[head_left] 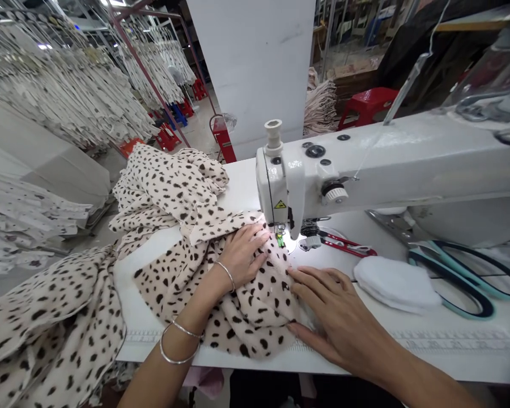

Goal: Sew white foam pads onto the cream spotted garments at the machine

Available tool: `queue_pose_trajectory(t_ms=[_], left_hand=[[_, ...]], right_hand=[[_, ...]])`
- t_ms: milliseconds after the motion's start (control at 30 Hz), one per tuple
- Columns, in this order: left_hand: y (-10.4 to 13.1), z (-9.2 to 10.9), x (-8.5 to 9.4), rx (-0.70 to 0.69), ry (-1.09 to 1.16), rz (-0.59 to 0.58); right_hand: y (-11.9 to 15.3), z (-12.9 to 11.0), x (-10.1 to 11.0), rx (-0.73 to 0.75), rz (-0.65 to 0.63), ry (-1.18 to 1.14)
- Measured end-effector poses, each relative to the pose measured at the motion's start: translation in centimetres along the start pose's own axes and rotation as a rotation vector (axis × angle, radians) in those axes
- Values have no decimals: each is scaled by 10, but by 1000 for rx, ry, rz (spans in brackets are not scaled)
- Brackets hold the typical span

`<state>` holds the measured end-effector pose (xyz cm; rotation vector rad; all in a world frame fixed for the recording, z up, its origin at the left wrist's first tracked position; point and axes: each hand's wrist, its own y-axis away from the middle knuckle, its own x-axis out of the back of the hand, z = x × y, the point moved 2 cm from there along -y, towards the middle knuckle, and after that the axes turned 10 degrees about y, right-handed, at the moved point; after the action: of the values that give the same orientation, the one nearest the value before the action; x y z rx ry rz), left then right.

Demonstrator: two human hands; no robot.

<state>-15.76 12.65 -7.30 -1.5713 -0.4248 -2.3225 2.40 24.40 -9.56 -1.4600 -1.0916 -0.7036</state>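
A cream fabric with dark spots [255,289] is bunched across the table in front of the sewing machine [391,164]. Its far edge runs up to the green presser foot [280,239], under the lit needle area. My left hand [244,252] lies flat on the cloth, fingers spread, just left of the foot. At the cloth's right edge, my right hand [323,309] touches the border with outstretched fingertips, the thumb lower down. Neither hand is closed on the cloth. More of the spotted fabric heaps at the back left and hangs over the left side.
Right of my right hand lie a white pad [397,283], large teal-handled scissors [471,277] and a small red-handled tool [348,245]. A printed ruler strip [454,341] runs along the front edge. Behind stand a white pillar [255,73], a red stool [368,105] and racks of hanging garments [68,85].
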Motion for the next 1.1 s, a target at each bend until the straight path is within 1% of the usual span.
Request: queue_pose_trajectory(t_ms=[100,133,200,267,333,367,400,433,500,567,633,667,733,800,867,900,967,1000,1067,1100], left_hand=[[-1,-2,-1,-13,6,23],[-1,-2,-1,-20,16,35],[1,-4,0,-43,61,67],[3,-4,5,-78,155,126],[6,-3,12,-103,271,212],[7,-2,15,-110,318,259],[7,-1,19,-118,351,300],[8,0,22,-128,372,337],[9,4,27,-159,394,384],[10,7,31,-174,419,392],[12,8,33,-160,443,370],[13,8,35,-144,452,349],[15,9,38,-105,470,284],[14,11,41,-69,505,200],[12,16,43,-47,555,120],[10,20,43,-36,587,91],[4,28,40,-4,676,27],[1,32,36,15,731,-13],[-3,38,27,54,849,-86],[-4,39,22,74,899,-105]], right_hand=[[0,0,3,11,8,16],[2,2,7,23,40,33],[12,11,20,20,155,90],[28,31,36,-104,285,166],[48,56,48,-391,332,237],[57,67,52,-498,310,277],[65,76,53,-607,232,293],[71,83,53,-684,157,293],[78,89,49,-765,23,235],[77,90,45,-772,-18,161],[72,90,47,-761,12,136],[69,90,50,-760,50,133],[61,92,60,-793,127,99],[49,92,69,-851,157,-11],[32,86,72,-885,101,-207],[22,80,70,-875,34,-340],[0,64,61,-801,-110,-649],[-11,56,55,-763,-164,-754],[-29,42,41,-654,-225,-867],[-36,37,34,-610,-243,-885]])
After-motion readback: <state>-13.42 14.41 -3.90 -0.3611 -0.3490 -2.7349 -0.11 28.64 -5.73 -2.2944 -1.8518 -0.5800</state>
